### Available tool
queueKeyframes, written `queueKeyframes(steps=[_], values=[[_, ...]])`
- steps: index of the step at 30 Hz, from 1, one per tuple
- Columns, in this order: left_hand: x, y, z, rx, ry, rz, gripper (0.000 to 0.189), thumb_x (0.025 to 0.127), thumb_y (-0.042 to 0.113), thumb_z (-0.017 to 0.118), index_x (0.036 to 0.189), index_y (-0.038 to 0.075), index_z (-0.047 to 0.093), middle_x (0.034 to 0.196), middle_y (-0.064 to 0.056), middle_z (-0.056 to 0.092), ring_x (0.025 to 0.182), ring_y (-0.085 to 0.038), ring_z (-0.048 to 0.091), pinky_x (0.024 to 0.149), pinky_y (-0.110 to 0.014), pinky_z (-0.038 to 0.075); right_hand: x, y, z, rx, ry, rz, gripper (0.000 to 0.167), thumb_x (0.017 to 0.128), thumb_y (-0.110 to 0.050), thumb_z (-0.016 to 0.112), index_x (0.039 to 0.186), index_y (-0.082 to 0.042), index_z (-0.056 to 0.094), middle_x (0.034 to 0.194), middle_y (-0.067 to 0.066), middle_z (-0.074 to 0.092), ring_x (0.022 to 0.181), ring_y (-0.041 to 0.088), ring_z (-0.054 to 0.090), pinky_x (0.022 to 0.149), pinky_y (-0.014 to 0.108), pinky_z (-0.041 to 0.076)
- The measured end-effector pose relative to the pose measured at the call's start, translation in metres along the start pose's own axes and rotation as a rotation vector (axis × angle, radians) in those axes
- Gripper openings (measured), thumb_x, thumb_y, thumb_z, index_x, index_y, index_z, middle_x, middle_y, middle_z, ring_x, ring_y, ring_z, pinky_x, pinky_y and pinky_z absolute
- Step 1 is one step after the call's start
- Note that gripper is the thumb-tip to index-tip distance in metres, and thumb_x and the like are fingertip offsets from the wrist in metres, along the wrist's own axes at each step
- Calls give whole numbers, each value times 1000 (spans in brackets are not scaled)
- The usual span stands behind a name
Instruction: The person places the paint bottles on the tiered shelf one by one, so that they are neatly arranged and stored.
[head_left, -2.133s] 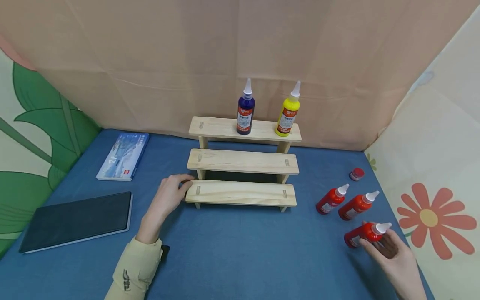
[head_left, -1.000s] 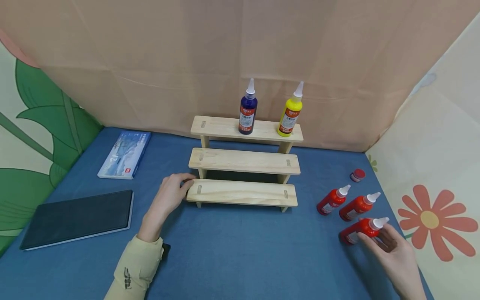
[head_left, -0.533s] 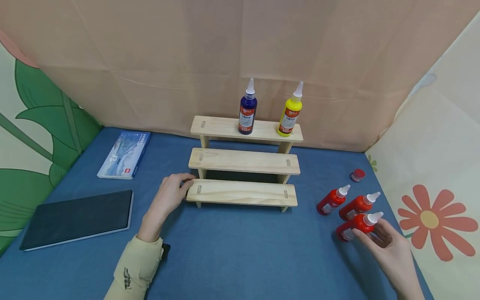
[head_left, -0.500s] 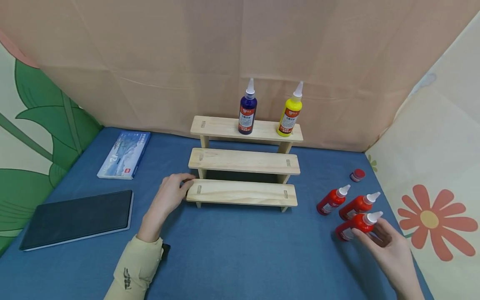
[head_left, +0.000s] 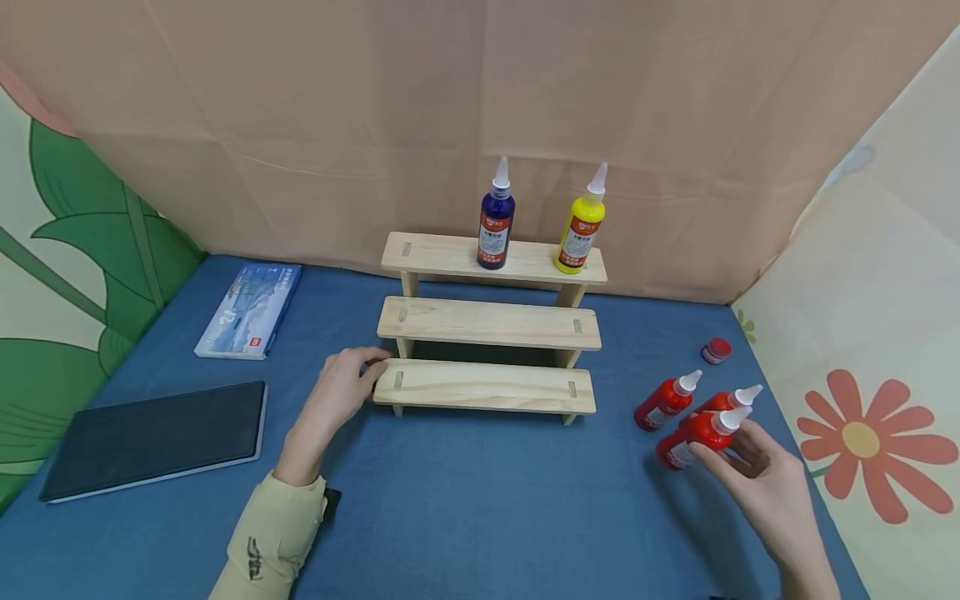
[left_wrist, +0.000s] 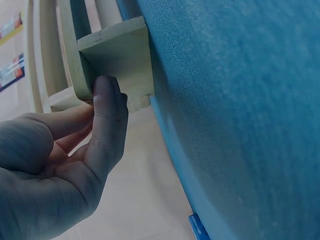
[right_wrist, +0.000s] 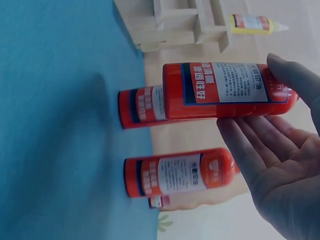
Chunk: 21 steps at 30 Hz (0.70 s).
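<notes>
My right hand (head_left: 765,483) grips a red squeeze bottle (right_wrist: 235,90) with a white pointed nozzle, thumb on one side and fingers on the other. In the right wrist view its base is off the blue cloth. Two more red bottles, (right_wrist: 180,172) one partly hidden behind the held one in the head view, stand on the cloth just beyond. My left hand (head_left: 341,392) pinches the left end of the lowest step of a three-tier wooden stand (head_left: 487,386); its fingertips (left_wrist: 104,90) reach under the board. A dark blue bottle (head_left: 495,229) and a yellow bottle (head_left: 580,229) stand on the top step.
A small red-lidded jar (head_left: 716,350) sits at the far right. On the left lie a blue-and-white box (head_left: 247,310) and a dark flat tablet-like slab (head_left: 153,442). A beige curtain (head_left: 300,125) hangs behind, and a flower-printed wall (head_left: 862,333) bounds the right.
My right hand has lifted the red bottle and carried it left and away from me, so it now overlaps one standing bottle. The left hand keeps its hold on the stand.
</notes>
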<state>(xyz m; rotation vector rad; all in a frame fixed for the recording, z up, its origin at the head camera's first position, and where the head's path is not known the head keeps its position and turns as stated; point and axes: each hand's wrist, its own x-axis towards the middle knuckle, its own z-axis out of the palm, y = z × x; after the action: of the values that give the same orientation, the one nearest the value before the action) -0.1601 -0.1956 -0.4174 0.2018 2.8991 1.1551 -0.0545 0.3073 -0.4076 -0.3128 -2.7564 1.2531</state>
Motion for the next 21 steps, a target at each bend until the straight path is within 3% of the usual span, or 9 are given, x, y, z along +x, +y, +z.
queueKeyframes(steps=[2, 4, 10, 21], values=[[0, 0, 0, 2, 0, -1, 27, 108, 3, 59, 130, -10, 71, 119, -29, 71, 64, -21, 56, 61, -37, 44, 1, -5, 1, 21, 4, -15, 69, 101, -30, 79, 155, 2, 50, 145, 27, 60, 106, -12, 56, 78, 5, 47], [0, 0, 0, 6, 1, -1, 27, 108, 3, 60, 129, -10, 71, 120, -29, 71, 67, -22, 56, 63, -37, 44, 2, -10, 3, 39, 9, -33, 68, 101, -28, 79, 156, 1, 51, 145, 27, 60, 104, -19, 50, 78, 5, 47], [0, 0, -1, 11, 2, -2, 27, 108, 3, 60, 129, -10, 72, 121, -29, 71, 68, -23, 57, 64, -38, 45, 8, -21, 7, 55, 18, -93, 64, 98, -26, 83, 152, -3, 56, 140, 25, 64, 104, -19, 55, 79, 8, 50], [-1, 1, -1, -6, 2, 4, 28, 109, 2, 59, 130, -11, 71, 117, -29, 72, 56, -16, 55, 58, -36, 46, 10, -33, 14, 85, -1, -140, 63, 98, -22, 83, 151, 0, 57, 140, 24, 64, 104, -16, 57, 81, 8, 50]])
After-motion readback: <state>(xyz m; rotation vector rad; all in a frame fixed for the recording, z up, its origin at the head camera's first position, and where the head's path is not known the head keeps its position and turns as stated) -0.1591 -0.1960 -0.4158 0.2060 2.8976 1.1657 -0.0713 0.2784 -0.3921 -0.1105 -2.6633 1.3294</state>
